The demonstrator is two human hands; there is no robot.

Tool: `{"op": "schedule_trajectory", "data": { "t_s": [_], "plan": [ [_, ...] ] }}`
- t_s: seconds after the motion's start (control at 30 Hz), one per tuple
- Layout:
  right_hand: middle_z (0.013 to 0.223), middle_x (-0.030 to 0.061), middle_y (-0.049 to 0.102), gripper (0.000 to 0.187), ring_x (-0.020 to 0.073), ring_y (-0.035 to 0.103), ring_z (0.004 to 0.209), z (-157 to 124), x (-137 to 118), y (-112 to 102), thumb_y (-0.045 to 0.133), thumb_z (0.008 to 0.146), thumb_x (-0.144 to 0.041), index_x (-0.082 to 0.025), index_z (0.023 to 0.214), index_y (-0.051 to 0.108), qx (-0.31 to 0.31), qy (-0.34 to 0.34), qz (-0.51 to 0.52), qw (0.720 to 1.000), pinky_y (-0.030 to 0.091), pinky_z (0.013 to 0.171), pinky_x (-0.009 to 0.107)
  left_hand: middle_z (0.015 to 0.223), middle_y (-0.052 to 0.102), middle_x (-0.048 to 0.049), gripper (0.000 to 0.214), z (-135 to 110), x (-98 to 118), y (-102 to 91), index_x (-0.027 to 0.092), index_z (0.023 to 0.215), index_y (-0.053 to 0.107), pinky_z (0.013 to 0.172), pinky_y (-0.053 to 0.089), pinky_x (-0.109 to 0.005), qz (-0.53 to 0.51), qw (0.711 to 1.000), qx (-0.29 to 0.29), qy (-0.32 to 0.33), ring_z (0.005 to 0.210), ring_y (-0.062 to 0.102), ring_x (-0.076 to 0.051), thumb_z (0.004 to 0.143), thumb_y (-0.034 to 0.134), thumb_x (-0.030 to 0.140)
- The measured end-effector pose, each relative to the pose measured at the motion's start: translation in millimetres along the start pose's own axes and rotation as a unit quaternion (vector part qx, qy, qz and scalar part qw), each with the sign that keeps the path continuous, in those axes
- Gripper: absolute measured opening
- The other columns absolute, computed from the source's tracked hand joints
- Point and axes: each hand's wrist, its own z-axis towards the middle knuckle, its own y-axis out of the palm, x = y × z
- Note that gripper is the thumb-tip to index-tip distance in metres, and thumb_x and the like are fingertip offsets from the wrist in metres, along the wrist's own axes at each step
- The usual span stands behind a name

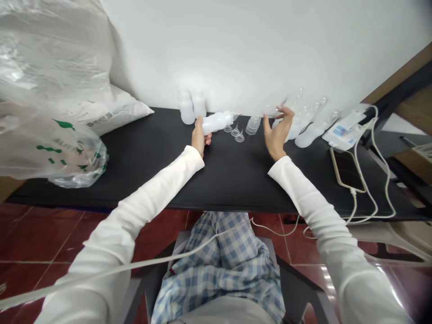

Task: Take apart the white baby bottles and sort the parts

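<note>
My left hand (200, 137) is wrapped round a white plastic squeeze bottle (216, 122), which lies tilted on its side with its clear tip to the right. Below that tip several small clear nozzle caps (236, 132) lie on the black table. A short stack of clear cups (253, 125) stands between my hands. My right hand (279, 130) has its thumb and fingers around a clear plastic cap (270, 110); the see-through edges are hard to make out. Two more white bottles (186, 108) stand upright at the wall, left of the held one.
Several bottles with clear domed tops (312, 128) lean beyond my right hand. A white packet (346, 128), a phone (347, 168) and looping white cables (384, 166) occupy the right end. Large plastic bags (77, 144) cover the left end. A cable crosses my lap.
</note>
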Motion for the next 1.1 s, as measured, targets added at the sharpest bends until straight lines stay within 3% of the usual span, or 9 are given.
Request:
{"op": "schedule_trajectory", "data": {
  "t_s": [0.2,0.43,0.6,0.7,0.87,1.0,1.1],
  "plan": [
    [0.13,0.0171,0.057,0.061,0.0316,0.057,0.122,6,-16,1,0.035,0.103,-0.066,-0.021,0.142,0.052,-0.051,0.007,0.025,0.998,0.042,0.11,0.061,0.052,0.044,0.0058,0.056,1,-2,-0.2,0.023,0.087,0.052,0.038,0.025,-0.025,-0.014,1.0,0.004,-0.017,0.039,0.038,-0.009,0.091,0.046,0.078],
    [0.117,0.0151,0.064,0.06,0.0294,0.061,0.111,1,-24,6,0.023,0.108,-0.057,-0.024,0.142,0.06,-0.127,-0.01,-0.083,0.988,0.048,0.101,0.056,0.051,0.044,0.0058,0.056,1,-2,-0.2,0.023,0.087,0.053,0.038,0.025,-0.025,0.001,1.0,0.002,-0.018,0.039,0.038,-0.01,0.091,0.046,0.078],
    [0.14,0.0155,0.052,0.06,0.0297,0.056,0.122,-4,-27,2,0.02,0.108,-0.058,-0.028,0.147,0.053,-0.088,-0.028,-0.063,0.994,0.044,0.106,0.054,0.049,0.043,0.0054,0.053,-3,2,1.9,0.022,0.085,0.055,0.037,0.026,-0.024,0.01,1.0,-0.008,-0.012,0.039,0.036,-0.009,0.092,0.05,0.074],
    [0.138,0.0169,0.051,0.062,0.0325,0.053,0.127,-7,-38,-8,0.017,0.108,-0.058,-0.025,0.151,0.046,-0.125,-0.039,-0.036,0.991,0.041,0.106,0.056,0.049,0.042,0.0056,0.051,-6,3,3.8,0.021,0.084,0.054,0.038,0.026,-0.024,0.025,1.0,-0.018,-0.007,0.039,0.036,-0.009,0.092,0.054,0.072],
    [0.117,0.0146,0.064,0.059,0.0315,0.058,0.114,-10,-61,-17,0.021,0.107,-0.059,-0.021,0.127,0.061,-0.251,-0.118,-0.031,0.96,0.039,0.104,0.053,0.05,0.044,0.0055,0.048,-8,1,5.7,0.02,0.084,0.056,0.04,0.027,-0.022,0.051,0.998,-0.041,0.003,0.04,0.037,-0.008,0.092,0.058,0.068],
    [0.1,0.0097,0.066,0.054,0.0265,0.061,0.1,-11,-64,-17,0.022,0.107,-0.059,-0.021,0.107,0.062,-0.265,-0.134,-0.02,0.955,0.04,0.099,0.046,0.049,0.045,0.006,0.047,-9,1,6.0,0.02,0.085,0.057,0.041,0.027,-0.022,0.064,0.997,-0.041,0.001,0.039,0.038,-0.008,0.091,0.062,0.066],
    [0.1,0.0089,0.067,0.055,0.0254,0.062,0.095,-11,-62,-18,0.026,0.106,-0.062,-0.02,0.112,0.061,-0.269,-0.131,-0.01,0.954,0.04,0.099,0.045,0.048,0.045,0.0063,0.046,-10,0,6.1,0.02,0.087,0.057,0.041,0.027,-0.022,0.07,0.997,-0.042,0.0,0.039,0.038,-0.007,0.091,0.061,0.065]
  ]
}}
